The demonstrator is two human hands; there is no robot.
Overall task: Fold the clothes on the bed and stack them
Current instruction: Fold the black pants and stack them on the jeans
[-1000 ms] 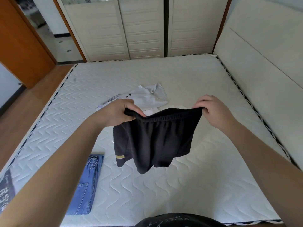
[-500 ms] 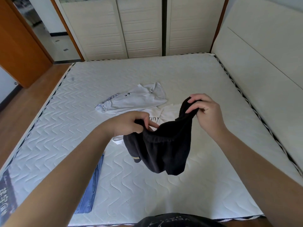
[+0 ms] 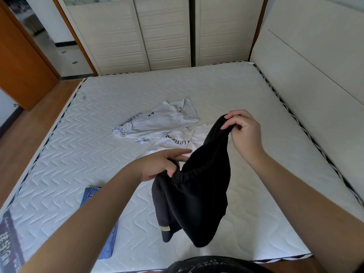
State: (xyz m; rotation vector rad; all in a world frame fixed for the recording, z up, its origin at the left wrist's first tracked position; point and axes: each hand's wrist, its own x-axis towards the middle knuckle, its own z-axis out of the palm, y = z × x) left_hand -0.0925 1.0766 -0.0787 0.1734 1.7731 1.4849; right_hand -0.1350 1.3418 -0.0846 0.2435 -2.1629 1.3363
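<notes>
Above a white quilted mattress, black shorts hanging in the air, right hand pinching the raised waistband end, left hand gripping the lower end by thumb, fingers extended, white T-shirts behind, folded jeans at left.

Soft, even daylight fills the room, shadows faint on the mattress. The wide lens bows the edges; focus is slightly soft throughout.

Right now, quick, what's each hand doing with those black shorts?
Left hand: grips the black shorts at the waistband with thumb and curled lower fingers; the upper fingers are straight.
Right hand: pinches the waistband's other end, raised higher.
</notes>
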